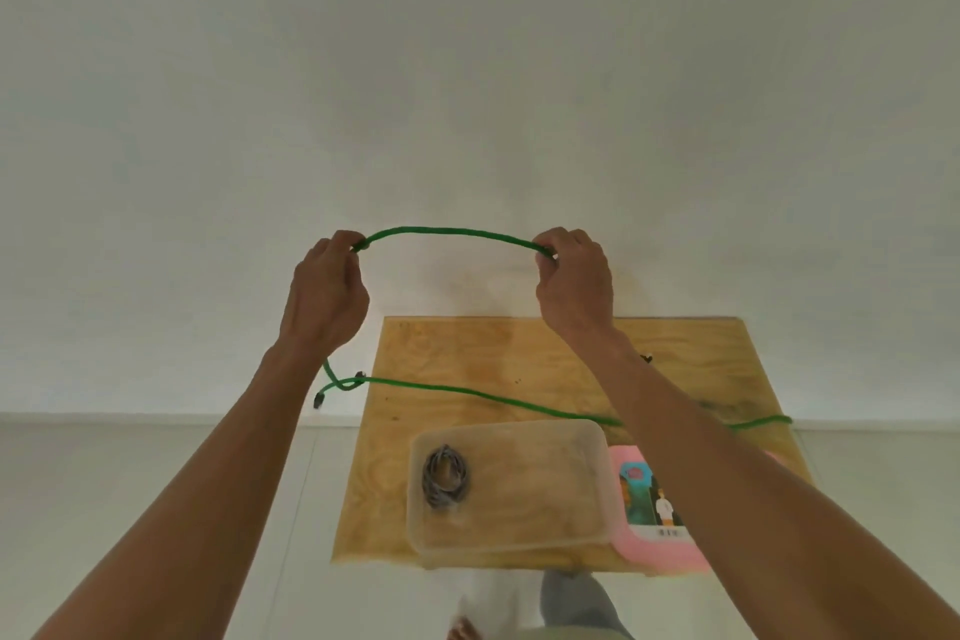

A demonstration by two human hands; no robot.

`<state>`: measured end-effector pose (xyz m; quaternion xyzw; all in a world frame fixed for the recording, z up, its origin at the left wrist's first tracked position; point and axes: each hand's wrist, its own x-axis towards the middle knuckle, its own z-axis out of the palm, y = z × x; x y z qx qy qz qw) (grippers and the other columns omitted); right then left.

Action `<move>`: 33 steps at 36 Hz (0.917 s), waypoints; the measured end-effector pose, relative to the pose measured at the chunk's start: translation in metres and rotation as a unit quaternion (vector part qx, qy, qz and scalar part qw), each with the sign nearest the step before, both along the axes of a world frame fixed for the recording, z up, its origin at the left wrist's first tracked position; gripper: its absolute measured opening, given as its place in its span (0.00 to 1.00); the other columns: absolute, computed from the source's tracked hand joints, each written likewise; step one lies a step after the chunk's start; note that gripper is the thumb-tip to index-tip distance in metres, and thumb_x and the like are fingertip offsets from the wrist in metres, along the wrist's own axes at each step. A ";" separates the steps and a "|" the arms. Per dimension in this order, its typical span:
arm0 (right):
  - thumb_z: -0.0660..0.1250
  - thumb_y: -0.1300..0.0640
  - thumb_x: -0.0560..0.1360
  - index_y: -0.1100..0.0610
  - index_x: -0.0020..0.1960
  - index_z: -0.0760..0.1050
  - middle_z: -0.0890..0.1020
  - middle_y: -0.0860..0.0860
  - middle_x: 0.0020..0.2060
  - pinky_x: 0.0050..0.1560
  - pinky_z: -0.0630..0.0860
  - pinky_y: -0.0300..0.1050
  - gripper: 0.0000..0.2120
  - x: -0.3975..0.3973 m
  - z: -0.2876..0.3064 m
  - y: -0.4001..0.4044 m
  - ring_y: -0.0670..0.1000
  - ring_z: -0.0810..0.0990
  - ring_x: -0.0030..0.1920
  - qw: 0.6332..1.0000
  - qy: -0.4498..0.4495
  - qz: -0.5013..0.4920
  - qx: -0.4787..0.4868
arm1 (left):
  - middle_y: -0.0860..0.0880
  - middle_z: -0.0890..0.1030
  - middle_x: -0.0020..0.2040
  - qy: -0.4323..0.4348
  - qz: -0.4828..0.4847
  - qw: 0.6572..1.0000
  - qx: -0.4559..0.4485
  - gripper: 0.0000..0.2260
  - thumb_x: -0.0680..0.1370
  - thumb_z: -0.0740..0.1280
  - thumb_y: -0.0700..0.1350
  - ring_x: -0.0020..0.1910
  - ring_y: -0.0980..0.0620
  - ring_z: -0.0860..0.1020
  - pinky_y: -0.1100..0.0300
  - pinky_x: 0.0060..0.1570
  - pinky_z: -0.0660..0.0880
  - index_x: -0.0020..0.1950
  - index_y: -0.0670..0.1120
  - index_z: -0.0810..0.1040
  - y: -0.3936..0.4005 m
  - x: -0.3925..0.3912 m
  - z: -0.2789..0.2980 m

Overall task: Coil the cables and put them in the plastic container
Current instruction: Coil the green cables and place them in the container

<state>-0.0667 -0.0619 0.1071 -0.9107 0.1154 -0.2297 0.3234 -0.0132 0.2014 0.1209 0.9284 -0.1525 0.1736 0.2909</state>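
One dark grey coiled cable (pixel 444 476) already lies in the clear plastic container (pixel 592 437) on your plywood table (pixel 467 353). Your left hand (pixel 324 296) and right hand (pixel 571 281) each pinch the long green cable (pixel 447 230), grip closed, raised above the table. Its slack trails uncoiled across the table, so coiling has barely begun.

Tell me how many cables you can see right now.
2. A green cable is stretched between the left hand and right hand, trailing over the wooden board. A grey coiled cable lies inside the plastic container. Others may be hidden.
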 end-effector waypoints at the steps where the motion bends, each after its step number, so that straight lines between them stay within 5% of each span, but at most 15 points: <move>1: 0.64 0.63 0.79 0.55 0.56 0.78 0.79 0.52 0.49 0.45 0.74 0.48 0.08 0.000 0.006 0.002 0.55 0.76 0.50 1.000 -0.015 -0.006 0.016 | 0.39 0.79 0.49 -0.017 -0.001 1.000 -0.011 0.12 0.82 0.57 0.36 0.43 0.42 0.76 0.53 0.45 0.71 0.63 0.40 0.75 0.000 0.000 0.007; 9: 0.68 0.63 0.77 0.55 0.52 0.79 0.82 0.50 0.46 0.46 0.79 0.44 0.06 -0.006 0.048 0.011 0.48 0.80 0.41 0.990 -0.063 -0.034 0.122 | 0.48 0.77 0.40 -0.043 0.021 0.991 -0.126 0.13 0.82 0.56 0.39 0.36 0.50 0.73 0.59 0.40 0.69 0.62 0.44 0.77 -0.015 -0.003 0.060; 12: 0.68 0.63 0.77 0.54 0.58 0.78 0.81 0.50 0.48 0.43 0.76 0.29 0.11 -0.010 0.053 0.015 0.42 0.78 0.39 0.986 -0.044 -0.007 0.160 | 0.51 0.76 0.38 0.023 0.050 0.965 -0.255 0.13 0.82 0.57 0.41 0.34 0.51 0.73 0.56 0.38 0.72 0.60 0.46 0.78 -0.030 0.001 0.074; 17: 0.69 0.61 0.75 0.48 0.70 0.69 0.75 0.48 0.61 0.50 0.74 0.33 0.25 -0.028 0.052 0.033 0.45 0.76 0.51 0.983 0.043 0.108 0.143 | 0.50 0.72 0.34 0.157 0.080 0.844 -0.507 0.11 0.80 0.58 0.38 0.26 0.56 0.68 0.61 0.27 0.66 0.57 0.42 0.78 -0.065 0.012 0.091; 22: 0.72 0.51 0.73 0.41 0.72 0.64 0.75 0.44 0.61 0.44 0.73 0.36 0.31 -0.047 0.034 0.057 0.43 0.80 0.47 0.923 0.250 0.261 0.136 | 0.48 0.64 0.32 0.268 0.115 0.687 -0.666 0.13 0.78 0.54 0.30 0.25 0.54 0.60 0.64 0.22 0.58 0.40 0.44 0.70 -0.095 0.011 0.103; 27: 0.65 0.55 0.80 0.53 0.55 0.74 0.82 0.51 0.48 0.34 0.77 0.38 0.05 -0.043 0.014 0.060 0.47 0.82 0.39 0.921 0.197 0.227 0.249 | 0.46 0.63 0.33 0.302 0.113 0.604 -0.729 0.14 0.75 0.50 0.26 0.23 0.53 0.60 0.64 0.21 0.58 0.38 0.44 0.64 -0.111 0.011 0.100; 30: 0.64 0.58 0.81 0.56 0.48 0.75 0.85 0.54 0.41 0.34 0.78 0.38 0.03 -0.037 0.014 0.047 0.48 0.82 0.33 0.913 0.188 0.205 0.299 | 0.44 0.71 0.34 0.303 0.090 0.648 -0.693 0.07 0.82 0.58 0.33 0.28 0.51 0.70 0.61 0.27 0.73 0.45 0.40 0.70 -0.118 0.008 0.099; 33: 0.65 0.58 0.80 0.58 0.50 0.76 0.85 0.57 0.39 0.34 0.80 0.40 0.05 -0.028 0.019 0.031 0.51 0.82 0.31 0.902 0.179 0.171 0.353 | 0.42 0.81 0.43 0.355 0.037 0.749 -0.558 0.13 0.84 0.61 0.51 0.42 0.44 0.82 0.50 0.50 0.81 0.53 0.40 0.73 -0.119 0.010 0.085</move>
